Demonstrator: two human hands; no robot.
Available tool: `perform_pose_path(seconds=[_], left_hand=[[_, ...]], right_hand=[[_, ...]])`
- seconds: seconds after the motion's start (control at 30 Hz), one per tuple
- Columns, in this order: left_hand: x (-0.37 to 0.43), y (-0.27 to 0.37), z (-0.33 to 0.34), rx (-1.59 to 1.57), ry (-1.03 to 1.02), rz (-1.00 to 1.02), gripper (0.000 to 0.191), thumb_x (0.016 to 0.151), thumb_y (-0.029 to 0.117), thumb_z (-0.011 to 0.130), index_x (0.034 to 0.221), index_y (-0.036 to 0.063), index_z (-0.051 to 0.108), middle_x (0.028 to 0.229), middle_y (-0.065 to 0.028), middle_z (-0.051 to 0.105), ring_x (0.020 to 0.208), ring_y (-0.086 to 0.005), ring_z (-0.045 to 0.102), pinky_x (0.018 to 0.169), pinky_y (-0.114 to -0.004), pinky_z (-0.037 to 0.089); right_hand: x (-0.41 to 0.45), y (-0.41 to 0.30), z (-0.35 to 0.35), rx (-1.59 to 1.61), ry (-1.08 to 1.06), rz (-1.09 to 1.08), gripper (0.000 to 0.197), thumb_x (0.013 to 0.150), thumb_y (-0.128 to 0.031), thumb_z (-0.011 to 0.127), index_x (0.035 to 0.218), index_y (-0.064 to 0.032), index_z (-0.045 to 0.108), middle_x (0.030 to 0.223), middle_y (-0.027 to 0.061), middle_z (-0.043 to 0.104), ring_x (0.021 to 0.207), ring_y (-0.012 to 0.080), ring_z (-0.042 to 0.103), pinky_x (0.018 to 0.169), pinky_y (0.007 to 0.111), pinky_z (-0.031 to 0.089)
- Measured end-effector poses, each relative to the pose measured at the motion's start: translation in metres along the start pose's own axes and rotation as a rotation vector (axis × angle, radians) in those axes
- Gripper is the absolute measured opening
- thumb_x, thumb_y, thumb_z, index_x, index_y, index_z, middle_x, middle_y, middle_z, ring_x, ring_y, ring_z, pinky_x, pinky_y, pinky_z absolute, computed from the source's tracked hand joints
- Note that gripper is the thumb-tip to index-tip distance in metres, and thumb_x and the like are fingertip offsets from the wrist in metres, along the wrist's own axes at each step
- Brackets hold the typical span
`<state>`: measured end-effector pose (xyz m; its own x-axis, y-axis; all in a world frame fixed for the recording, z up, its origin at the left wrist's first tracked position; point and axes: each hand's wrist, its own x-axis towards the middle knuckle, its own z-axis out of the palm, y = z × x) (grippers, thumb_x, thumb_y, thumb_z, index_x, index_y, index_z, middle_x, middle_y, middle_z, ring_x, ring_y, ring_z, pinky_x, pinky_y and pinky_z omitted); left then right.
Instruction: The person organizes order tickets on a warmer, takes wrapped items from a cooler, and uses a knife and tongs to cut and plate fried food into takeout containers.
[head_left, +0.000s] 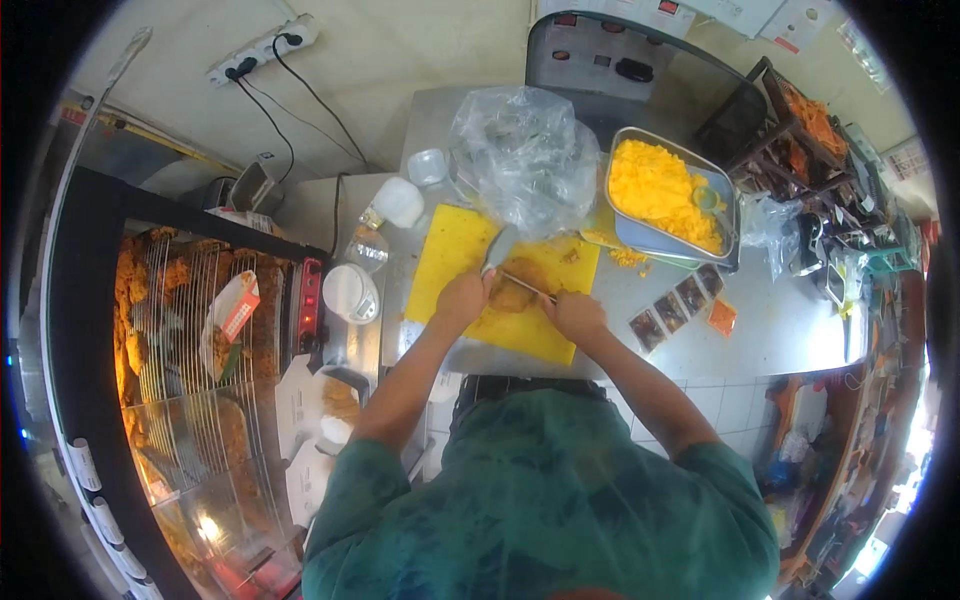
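Note:
A yellow cutting board (442, 255) lies on the steel table before me. On it rests a browned, breaded piece of fried food (511, 298), with crumbs around it. My left hand (463, 300) grips a utensil with a grey head (501, 246), perhaps tongs; its head points away from me over the board. In my right hand (576, 319) is the handle of a knife (525, 283), whose thin blade lies across the fried piece. My fingers partly hide both handles.
A clear plastic bag (525, 165) stands behind the board. Right of it, a metal tray (624, 214) holds yellow food and a scoop (706, 199). Small packets (671, 311) lie at right. A kitchen scale (351, 294) and a heated display cabinet (202, 232) with fried food stand at left, near open boxes (300, 401).

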<state>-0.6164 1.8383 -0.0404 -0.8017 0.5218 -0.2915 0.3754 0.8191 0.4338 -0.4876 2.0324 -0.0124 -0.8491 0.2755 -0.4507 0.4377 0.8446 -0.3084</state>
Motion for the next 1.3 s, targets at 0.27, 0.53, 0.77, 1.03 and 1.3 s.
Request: perform_pose_path(seconds=[0.27,0.53,0.77,1.03,1.3], left_hand=[[-0.010,0.017,-0.042,0.002,0.100,0.059,0.058,0.101,0.047,0.036,0.092,-0.0037,0.061,0.079,-0.0294,0.065,0.076,-0.0467,0.064,0.070,-0.054,0.051],[-0.025,-0.001,0.017,-0.057,0.089,-0.062,0.057,0.101,0.047,0.036,0.095,-0.0039,0.062,0.081,-0.0292,0.065,0.078,-0.0460,0.065,0.072,-0.054,0.051],[-0.002,-0.013,-0.036,0.130,-0.040,-0.032,0.059,0.101,0.048,0.035,0.098,-0.0042,0.063,0.085,-0.0287,0.066,0.082,-0.0456,0.065,0.075,-0.054,0.051],[-0.043,-0.009,-0.007,0.078,0.062,-0.050,0.052,0.101,0.045,0.038,0.100,-0.0035,0.059,0.077,-0.0277,0.065,0.075,-0.0449,0.065,0.068,-0.053,0.052],[-0.019,-0.030,-0.011,0.081,0.098,-0.050,0.053,0.101,0.046,0.038,0.101,-0.0029,0.059,0.079,-0.0279,0.066,0.076,-0.0454,0.065,0.069,-0.054,0.052]], right_hand=[[0.000,-0.015,-0.032,0.047,0.002,-0.068,0.062,0.097,-0.056,0.038,0.097,-0.0027,0.069,0.090,0.0226,0.070,0.088,0.0394,0.068,0.077,0.050,0.053],[-0.008,-0.001,0.024,0.024,0.074,-0.025,0.062,0.097,-0.054,0.040,0.091,-0.0002,0.070,0.082,0.0241,0.068,0.077,0.0411,0.068,0.071,0.050,0.054],[0.008,-0.039,-0.020,0.028,-0.024,-0.118,0.064,0.097,-0.055,0.039,0.090,0.0015,0.069,0.080,0.0239,0.068,0.076,0.0420,0.067,0.071,0.051,0.054],[-0.025,-0.020,0.017,0.040,-0.022,-0.048,0.064,0.096,-0.056,0.040,0.089,0.0007,0.070,0.085,0.0229,0.070,0.080,0.0406,0.068,0.073,0.051,0.054],[-0.004,-0.038,0.021,0.034,-0.095,-0.072,0.063,0.097,-0.056,0.039,0.096,-0.0015,0.069,0.090,0.0224,0.070,0.083,0.0397,0.069,0.075,0.049,0.054]])
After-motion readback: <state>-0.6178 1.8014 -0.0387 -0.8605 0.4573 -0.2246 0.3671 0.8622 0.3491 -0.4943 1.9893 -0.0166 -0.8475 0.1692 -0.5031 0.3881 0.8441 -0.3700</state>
